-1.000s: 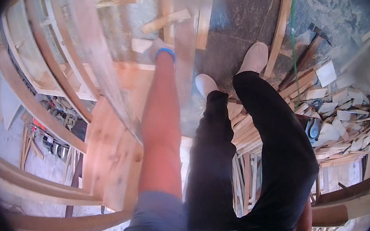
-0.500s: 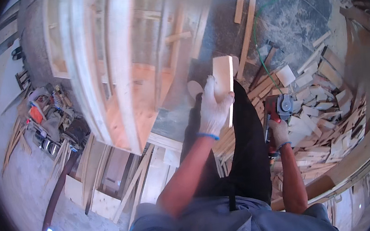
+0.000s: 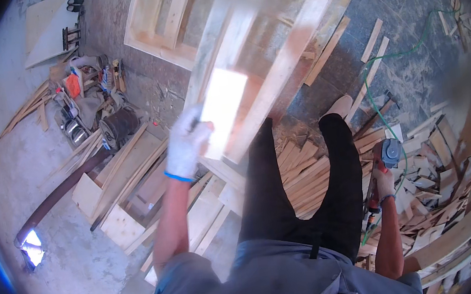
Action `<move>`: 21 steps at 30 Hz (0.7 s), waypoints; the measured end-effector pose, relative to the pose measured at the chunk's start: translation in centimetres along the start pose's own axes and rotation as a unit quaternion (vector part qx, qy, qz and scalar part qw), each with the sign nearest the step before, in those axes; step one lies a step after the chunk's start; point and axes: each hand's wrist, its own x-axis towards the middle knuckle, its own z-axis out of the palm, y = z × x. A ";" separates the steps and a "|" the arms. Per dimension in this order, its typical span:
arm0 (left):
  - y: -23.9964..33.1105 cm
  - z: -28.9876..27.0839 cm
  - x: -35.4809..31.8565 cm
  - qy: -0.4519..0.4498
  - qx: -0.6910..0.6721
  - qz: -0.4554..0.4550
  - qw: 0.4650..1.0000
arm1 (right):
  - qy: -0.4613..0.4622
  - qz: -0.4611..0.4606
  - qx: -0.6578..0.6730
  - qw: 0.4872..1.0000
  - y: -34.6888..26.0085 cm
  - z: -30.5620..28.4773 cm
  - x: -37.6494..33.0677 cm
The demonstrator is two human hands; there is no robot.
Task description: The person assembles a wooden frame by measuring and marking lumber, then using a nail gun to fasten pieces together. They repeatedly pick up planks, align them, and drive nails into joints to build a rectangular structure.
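My left hand, in a white glove with a blue cuff, is raised in front of me and grips a short pale wooden board, which is blurred. Behind the board a long wooden frame of pale slats slants across the upper middle. My right hand, also gloved, hangs at my right side and grips a red and grey power tool with a green cord trailing away over the floor. My legs in black trousers stand on a layer of loose slats.
A heap of short wood offcuts fills the right side. A wooden frame lies on the floor at the top. At the left are stacked boards, a dark roll and a clutter of tools.
My view has swung, so the frame now slants across the top. My left hand has moved left with the board still in it. My right hand still grips the power tool.
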 end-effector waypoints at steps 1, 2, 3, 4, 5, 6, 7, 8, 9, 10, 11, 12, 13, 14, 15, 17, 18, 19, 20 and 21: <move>0.8 -1.8 1.1 -0.001 0.056 0.019 0.998 | -0.001 -0.004 0.006 1.000 0.4 0.6 -0.2; 1.3 -3.4 2.5 -0.014 0.131 0.069 0.989 | -0.004 -0.009 0.011 1.000 0.9 1.0 -0.5; 0.7 -5.0 4.3 -0.038 0.148 0.091 0.984 | 0.007 -0.020 -0.038 0.999 1.5 1.6 -0.5; 0.7 -6.3 6.3 -0.059 0.213 0.122 0.968 | 0.020 -0.030 -0.084 0.996 2.0 2.3 -0.5; 0.6 -7.2 8.3 -0.080 0.276 0.153 0.946 | 0.035 -0.040 -0.131 0.990 2.2 2.7 -0.6; 0.2 -8.0 10.6 -0.110 0.288 0.162 0.937 | 0.018 -0.035 -0.105 0.994 2.0 3.4 -1.6; -0.1 -8.3 12.6 -0.140 0.298 0.174 0.928 | 0.004 -0.029 -0.078 0.997 1.3 3.9 -2.9; 0.2 -8.3 13.7 -0.165 0.256 0.168 0.937 | -0.010 -0.024 -0.050 0.998 0.8 4.5 -4.1; 0.2 -8.1 14.9 -0.163 0.274 0.200 0.926 | 0.002 -0.024 -0.070 0.997 1.0 4.9 -4.8; 0.2 -7.9 16.0 -0.160 0.291 0.233 0.914 | 0.013 -0.024 -0.091 0.996 1.2 5.6 -5.5; 0.2 -7.7 16.6 -0.156 0.310 0.262 0.900 | 0.020 -0.022 -0.112 0.993 1.0 6.3 -6.5; 0.4 -7.6 16.8 -0.179 0.307 0.257 0.899 | 0.032 -0.043 -0.115 0.992 0.7 7.4 -7.2; -0.9 -7.7 17.1 -0.158 0.290 0.265 0.906 | 0.037 -0.038 -0.118 0.992 0.6 8.2 -8.4; -2.6 -7.8 17.8 -0.135 0.274 0.278 0.911 | 0.044 -0.037 -0.117 0.991 0.3 9.3 -9.1; -4.4 -8.0 18.2 -0.113 0.258 0.285 0.916 | 0.048 -0.033 -0.118 0.991 0.5 9.9 -9.9; -5.6 -8.6 19.0 -0.112 0.275 0.295 0.908 | 0.056 -0.053 -0.083 0.994 2.6 11.8 -9.5; -5.2 -8.4 18.0 -0.118 0.258 0.258 0.923 | 0.053 -0.032 -0.071 0.996 2.9 12.7 -10.2; -5.1 -7.8 17.2 -0.124 0.242 0.219 0.937 | 0.051 -0.012 -0.060 0.997 3.2 13.5 -10.7; -6.1 -6.6 16.5 -0.114 0.173 0.087 0.974 | 0.026 -0.021 -0.052 0.998 -0.3 15.0 -13.1; -7.4 -6.1 16.3 -0.155 0.105 0.097 0.978 | 0.011 -0.002 -0.035 0.999 -3.1 16.0 -15.1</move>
